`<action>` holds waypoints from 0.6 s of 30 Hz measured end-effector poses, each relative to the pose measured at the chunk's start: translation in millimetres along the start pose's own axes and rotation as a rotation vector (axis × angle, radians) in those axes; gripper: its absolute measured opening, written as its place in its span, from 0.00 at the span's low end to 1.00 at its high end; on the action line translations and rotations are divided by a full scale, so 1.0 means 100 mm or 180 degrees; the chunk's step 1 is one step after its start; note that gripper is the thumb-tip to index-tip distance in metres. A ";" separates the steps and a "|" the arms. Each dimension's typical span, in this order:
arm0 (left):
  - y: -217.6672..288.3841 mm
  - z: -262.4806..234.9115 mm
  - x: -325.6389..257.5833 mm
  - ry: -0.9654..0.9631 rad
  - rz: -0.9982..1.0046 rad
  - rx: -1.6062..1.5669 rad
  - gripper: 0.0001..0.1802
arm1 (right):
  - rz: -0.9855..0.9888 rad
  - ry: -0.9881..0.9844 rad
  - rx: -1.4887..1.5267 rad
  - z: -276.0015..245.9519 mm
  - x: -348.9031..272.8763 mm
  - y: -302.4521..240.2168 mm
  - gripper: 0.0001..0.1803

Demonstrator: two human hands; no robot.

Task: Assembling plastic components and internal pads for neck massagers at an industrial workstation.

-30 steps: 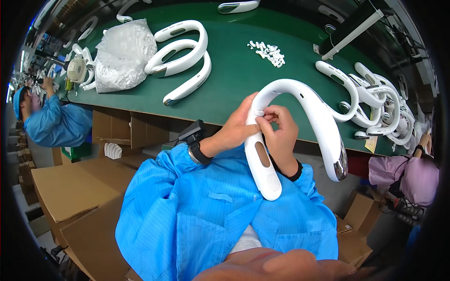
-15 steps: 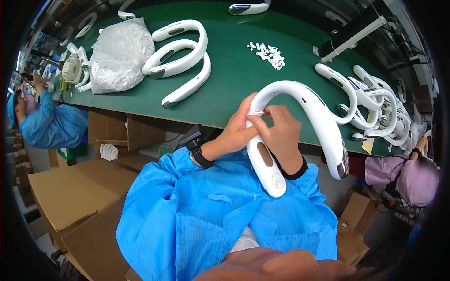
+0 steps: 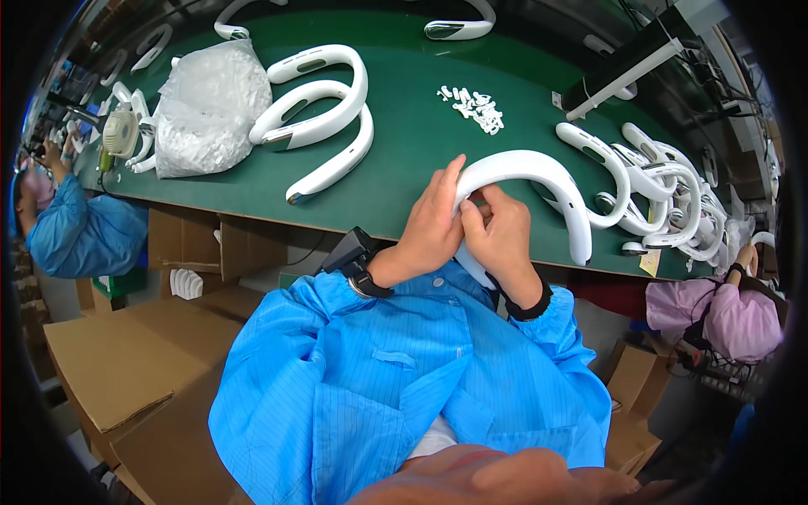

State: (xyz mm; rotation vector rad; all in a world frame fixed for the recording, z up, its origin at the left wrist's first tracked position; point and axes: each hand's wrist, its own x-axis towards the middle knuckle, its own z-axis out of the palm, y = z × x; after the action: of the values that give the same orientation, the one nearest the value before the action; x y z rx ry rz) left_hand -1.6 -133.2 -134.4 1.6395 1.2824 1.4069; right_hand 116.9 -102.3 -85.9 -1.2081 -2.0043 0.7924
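A white, U-shaped neck fan (image 3: 532,166) is held close to my chest at the table's front edge. My left hand (image 3: 429,225) is wrapped round one of its arms, fingertips pointing up along the curve. My right hand (image 3: 498,237) grips the same arm from the other side, thumb and fingers pressed against it. Whether a small part lies under those fingers cannot be made out. The fan's other arm curves to the right and hangs past the edge. Beyond my hands lies a small heap of white plastic pieces (image 3: 476,109) on the green table (image 3: 404,109).
Several neck fans (image 3: 328,118) lie left of centre, beside a clear bag of white pieces (image 3: 204,114). A pile of neck fans (image 3: 673,189) is at right, near a black post (image 3: 623,67). Cardboard boxes (image 3: 126,353) stand at left. Co-workers in blue (image 3: 88,231) and pink (image 3: 741,320) sit nearby.
The neck fan has been turned in my hands: its arm with the speaker-like holes and oval opening no longer shows, and its free arm looks narrower. Both hands still hold it.
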 end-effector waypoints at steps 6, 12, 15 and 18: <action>0.02 0.06 0.09 0.0306 0.0548 0.0206 0.34 | -0.0007 0.0384 0.0499 0.02 0.01 0.07 0.10; -0.03 0.10 0.11 0.0402 0.0510 0.0299 0.32 | 0.0305 0.0428 0.1143 0.14 0.16 0.19 0.12; -0.03 0.11 0.13 0.0492 0.0766 0.0591 0.33 | 0.0213 0.0612 0.1192 0.16 0.23 0.24 0.10; 0.00 0.12 0.17 0.0576 0.0736 0.0376 0.32 | 0.0097 0.0961 0.1541 0.23 0.30 0.34 0.07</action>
State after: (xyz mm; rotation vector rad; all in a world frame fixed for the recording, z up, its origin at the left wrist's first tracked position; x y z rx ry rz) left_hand 9.5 -116.1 -131.5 1.8213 1.3313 1.6788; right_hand 105.5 -65.6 -119.2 -1.0026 -1.4449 0.9757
